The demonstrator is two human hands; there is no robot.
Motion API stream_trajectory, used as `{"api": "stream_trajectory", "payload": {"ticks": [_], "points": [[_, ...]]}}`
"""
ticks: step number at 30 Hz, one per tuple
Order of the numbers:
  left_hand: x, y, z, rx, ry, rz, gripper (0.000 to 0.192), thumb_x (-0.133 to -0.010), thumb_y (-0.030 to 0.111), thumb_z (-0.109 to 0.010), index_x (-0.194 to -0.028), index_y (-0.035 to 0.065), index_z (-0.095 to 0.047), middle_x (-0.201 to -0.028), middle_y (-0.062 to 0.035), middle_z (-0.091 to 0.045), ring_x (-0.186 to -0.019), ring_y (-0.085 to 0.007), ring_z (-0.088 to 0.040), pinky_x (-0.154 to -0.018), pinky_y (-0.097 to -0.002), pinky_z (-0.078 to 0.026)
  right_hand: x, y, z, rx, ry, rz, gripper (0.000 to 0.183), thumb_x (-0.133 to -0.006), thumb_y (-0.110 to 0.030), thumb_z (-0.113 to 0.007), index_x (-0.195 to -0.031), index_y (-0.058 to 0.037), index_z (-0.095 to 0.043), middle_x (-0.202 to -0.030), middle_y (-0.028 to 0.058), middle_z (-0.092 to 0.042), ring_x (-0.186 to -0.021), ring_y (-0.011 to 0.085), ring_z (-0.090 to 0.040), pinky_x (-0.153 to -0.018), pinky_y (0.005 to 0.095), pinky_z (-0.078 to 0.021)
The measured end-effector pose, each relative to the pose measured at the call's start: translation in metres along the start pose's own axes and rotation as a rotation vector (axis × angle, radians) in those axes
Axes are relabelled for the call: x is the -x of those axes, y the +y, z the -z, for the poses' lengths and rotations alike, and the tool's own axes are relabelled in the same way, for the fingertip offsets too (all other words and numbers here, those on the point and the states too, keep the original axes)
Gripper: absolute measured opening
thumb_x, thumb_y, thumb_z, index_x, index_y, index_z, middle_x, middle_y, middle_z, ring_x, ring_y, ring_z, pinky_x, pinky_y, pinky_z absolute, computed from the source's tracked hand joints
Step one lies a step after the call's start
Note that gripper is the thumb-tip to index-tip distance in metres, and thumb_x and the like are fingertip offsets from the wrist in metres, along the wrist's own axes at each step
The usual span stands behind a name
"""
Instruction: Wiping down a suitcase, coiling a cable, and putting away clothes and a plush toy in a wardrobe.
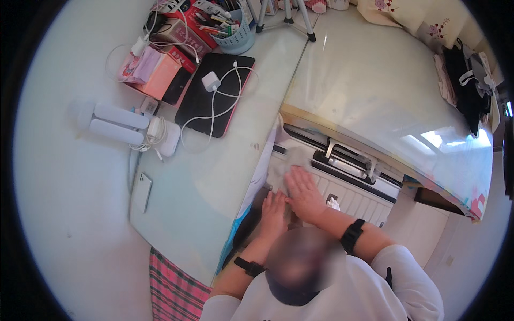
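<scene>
A white ribbed hard-shell suitcase (363, 200) lies below the desk's edge, before my body. Its black-and-silver carry handle (349, 160) faces the far side, with a scrap of clear plastic film (373, 165) clinging near one end. My right hand (306, 192) reaches over the suitcase's left part, fingers stretched forward. At its fingertips is a blurred greyish thing (296, 157), too smeared to name; whether it is gripped cannot be told. Close beside it, my left hand (274, 212) rests fingers-down near the dark edge at the left, with nothing visible in it. Black bands circle both wrists.
A pale desk (180, 208) runs along the left, bearing a phone (142, 192), a white folding lamp (120, 122), a black tablet (217, 94) with a charger (211, 81), and a pen basket (237, 38). Folded clothes (466, 84) and tripod legs (288, 18) stand on the farther tabletop (361, 68).
</scene>
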State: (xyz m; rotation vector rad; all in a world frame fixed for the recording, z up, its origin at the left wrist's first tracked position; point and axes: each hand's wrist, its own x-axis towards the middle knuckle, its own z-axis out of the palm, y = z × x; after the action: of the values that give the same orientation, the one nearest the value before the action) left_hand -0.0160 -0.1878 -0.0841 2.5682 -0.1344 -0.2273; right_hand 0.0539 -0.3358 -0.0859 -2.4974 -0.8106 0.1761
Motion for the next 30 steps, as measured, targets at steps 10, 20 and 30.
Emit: {"api": "stream_trajectory", "payload": {"ticks": [10,20,30], "points": [[0.011,-0.007,0.001,0.229,0.083,0.208,0.06,-0.081,-0.001,-0.048,-0.138,-0.0004,-0.028,-0.133,-0.026,-0.043,-0.121,-0.0421,-0.042,-0.101,-0.0434,-0.036,-0.023,0.02,0.003,-0.102,-0.005,0.249,0.05,-0.079,-0.017,-0.059,-0.128,-0.0111,-0.05,-0.14,0.0077,-0.042,-0.132,0.0234,-0.036,-0.11,0.0396,-0.0263],[0.045,-0.027,0.0,0.252,-0.056,0.22,0.046,-0.082,0.006,-0.055,-0.127,0.0018,-0.045,-0.134,-0.021,-0.045,-0.123,-0.034,-0.045,-0.101,-0.039,-0.039,0.34,0.169,0.07,-0.147,0.399,-0.91,0.029,-0.085,0.0,-0.049,-0.112,-0.0042,-0.059,-0.12,0.0147,-0.056,-0.111,0.0289,-0.053,-0.099,0.0376,-0.0403],[-0.004,-0.025,0.001,0.187,0.263,0.252,0.066,-0.082,0.001,-0.054,-0.142,0.0023,-0.026,-0.132,-0.0243,-0.045,-0.12,-0.0327,-0.049,-0.102,-0.0366,-0.037,0.139,0.084,0.077,-0.19,0.344,-0.105,0.038,-0.078,0.004,-0.056,-0.116,-0.0021,-0.053,-0.125,0.0216,-0.051,-0.116,0.0355,-0.05,-0.099,0.0401,-0.0405]]}}
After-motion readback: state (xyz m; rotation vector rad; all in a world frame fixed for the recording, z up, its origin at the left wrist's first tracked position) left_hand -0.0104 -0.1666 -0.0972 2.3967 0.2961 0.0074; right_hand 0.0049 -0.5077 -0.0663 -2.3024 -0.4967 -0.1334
